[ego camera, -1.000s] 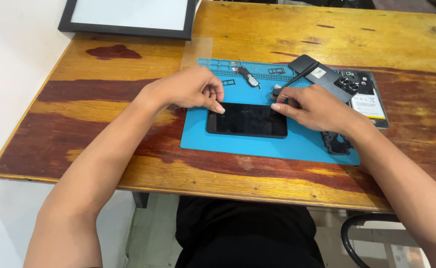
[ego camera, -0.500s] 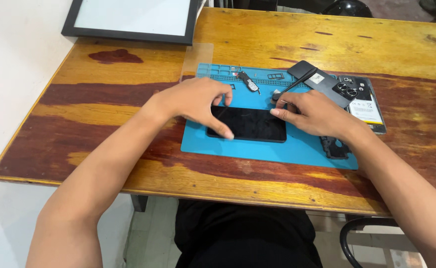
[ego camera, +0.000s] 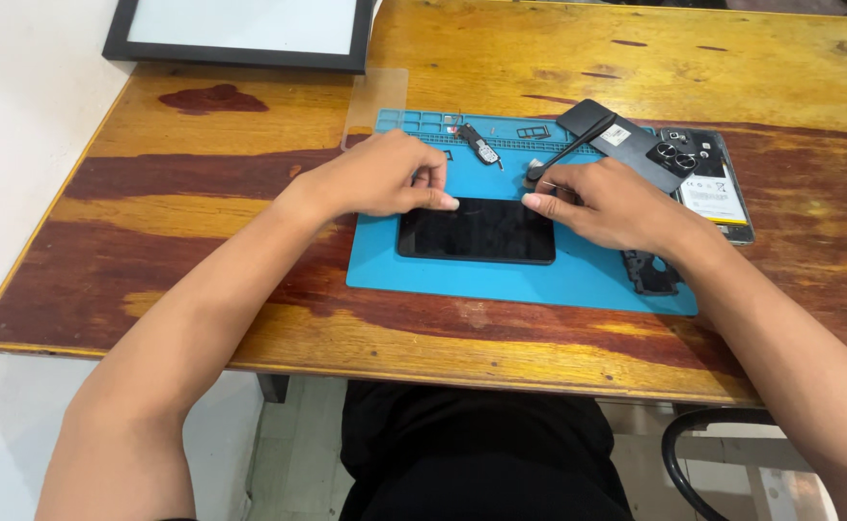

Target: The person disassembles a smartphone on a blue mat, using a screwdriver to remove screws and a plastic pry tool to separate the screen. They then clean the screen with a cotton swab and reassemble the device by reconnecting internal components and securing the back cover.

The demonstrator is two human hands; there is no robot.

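Just 2 hands (ego camera: 385, 178) (ego camera: 616, 203), 1 phone (ego camera: 478, 232)

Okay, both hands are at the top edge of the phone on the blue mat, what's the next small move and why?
Probably press the left hand down on the phone to steady it. The phone lies flat, screen up, on the blue mat, and the right hand appears to hold a thin black tool near its top right corner, so it could slide.

A black-framed white board (ego camera: 240, 34) lies at the wooden table's (ego camera: 202, 193) far edge.
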